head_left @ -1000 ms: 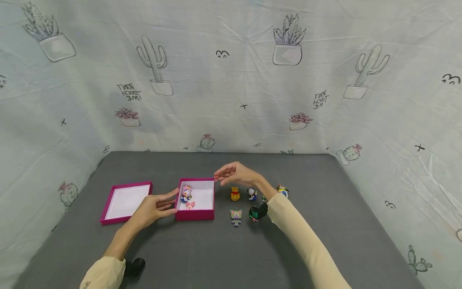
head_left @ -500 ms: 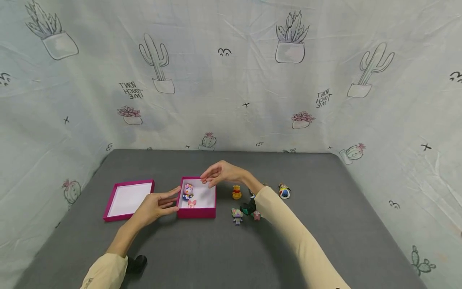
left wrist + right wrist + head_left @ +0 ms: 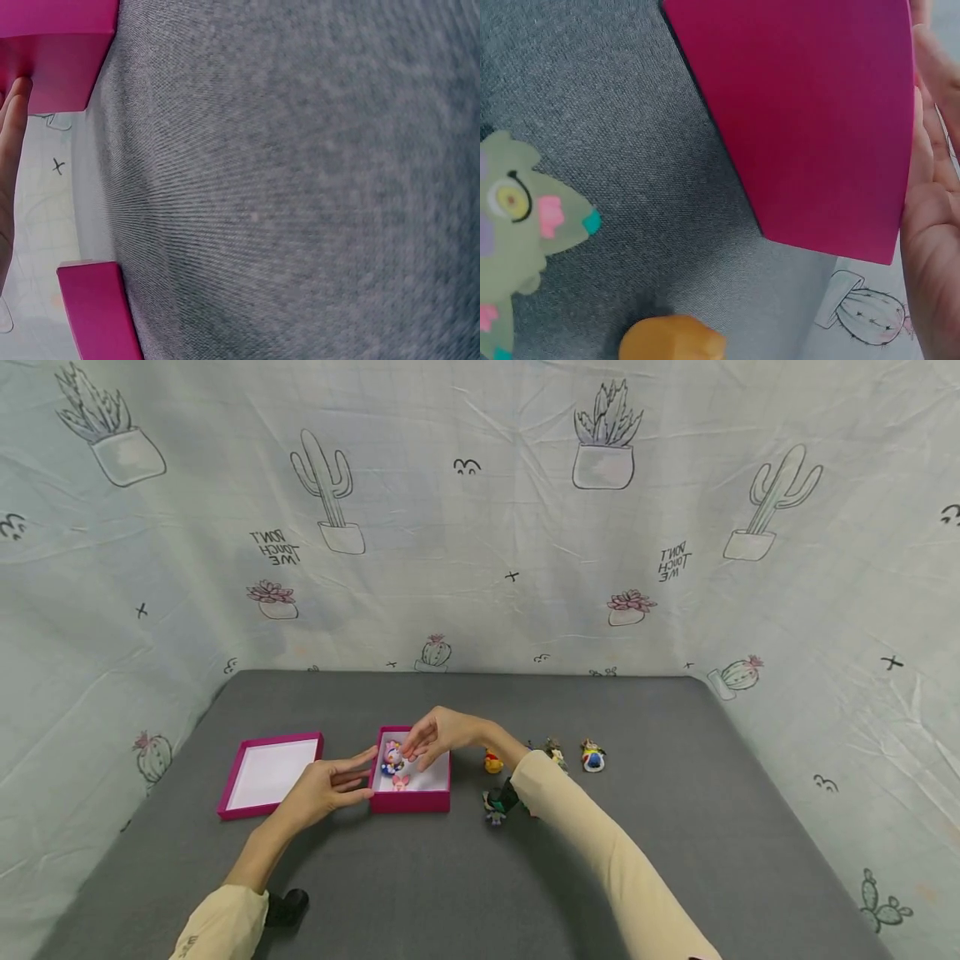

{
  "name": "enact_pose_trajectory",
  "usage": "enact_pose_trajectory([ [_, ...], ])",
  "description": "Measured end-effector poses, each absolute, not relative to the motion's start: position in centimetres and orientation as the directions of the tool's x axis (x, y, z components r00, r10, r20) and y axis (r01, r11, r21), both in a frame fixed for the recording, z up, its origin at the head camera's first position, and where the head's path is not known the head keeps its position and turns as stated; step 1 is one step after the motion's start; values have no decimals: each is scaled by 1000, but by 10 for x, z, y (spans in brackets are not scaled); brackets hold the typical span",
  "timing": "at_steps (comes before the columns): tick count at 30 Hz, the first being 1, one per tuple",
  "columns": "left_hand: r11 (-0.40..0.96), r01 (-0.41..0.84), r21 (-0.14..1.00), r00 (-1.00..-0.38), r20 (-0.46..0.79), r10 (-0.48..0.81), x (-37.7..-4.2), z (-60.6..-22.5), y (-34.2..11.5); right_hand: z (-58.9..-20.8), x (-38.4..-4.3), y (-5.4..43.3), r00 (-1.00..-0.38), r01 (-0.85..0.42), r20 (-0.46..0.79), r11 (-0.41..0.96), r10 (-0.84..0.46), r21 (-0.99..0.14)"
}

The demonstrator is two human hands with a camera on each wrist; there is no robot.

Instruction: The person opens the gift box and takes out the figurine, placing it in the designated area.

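In the head view my left hand [image 3: 322, 789] rests its extended fingers against the left side of an open magenta box [image 3: 409, 802] with a white inside. One fingertip touches the box wall [image 3: 64, 71] in the left wrist view. My right hand [image 3: 447, 737] reaches over the box's right side, fingers bent down inside it. Its fingertips are close beside a pink, white and blue toy figurine [image 3: 392, 760]; whether they touch it or hold anything is hidden. A small pink long-eared figurine [image 3: 401, 782] lies in front of that one in the box.
Left of the box lies its magenta lid [image 3: 270, 772], white inside up. On the grey table to the right are a yellow bear figurine [image 3: 492, 764], a pale green cat-like figurine [image 3: 517, 210], a blue-and-yellow figurine [image 3: 592, 757] and others partly hidden by the right arm.
My right hand has moved left and down, from the box's far right corner to over its inside, near the figurines. The left hand stays at the box's left side.
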State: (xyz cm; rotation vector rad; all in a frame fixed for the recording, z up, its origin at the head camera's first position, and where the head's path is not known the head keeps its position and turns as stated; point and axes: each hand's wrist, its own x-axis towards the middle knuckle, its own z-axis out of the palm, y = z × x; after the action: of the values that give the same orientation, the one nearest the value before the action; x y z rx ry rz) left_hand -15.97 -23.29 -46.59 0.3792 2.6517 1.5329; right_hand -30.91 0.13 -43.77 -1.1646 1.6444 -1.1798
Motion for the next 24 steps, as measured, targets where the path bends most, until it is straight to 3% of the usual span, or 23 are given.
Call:
enact_pose_trajectory([
  [4, 487, 188, 853, -969, 82, 232, -159, -465, -236, -436, -306, -6, -263, -327, -79, 166, -962, -930],
  [13, 462, 216, 860, -964, 113, 242, -156, -469, -233, -439, -303, -22, -160, -424, -133, 190, -978, -886],
  [24, 470, 255, 845, -956, 147, 255, -156, -469, -232, -448, -297, -40, -98, -365, -206, 227, -974, -903],
])
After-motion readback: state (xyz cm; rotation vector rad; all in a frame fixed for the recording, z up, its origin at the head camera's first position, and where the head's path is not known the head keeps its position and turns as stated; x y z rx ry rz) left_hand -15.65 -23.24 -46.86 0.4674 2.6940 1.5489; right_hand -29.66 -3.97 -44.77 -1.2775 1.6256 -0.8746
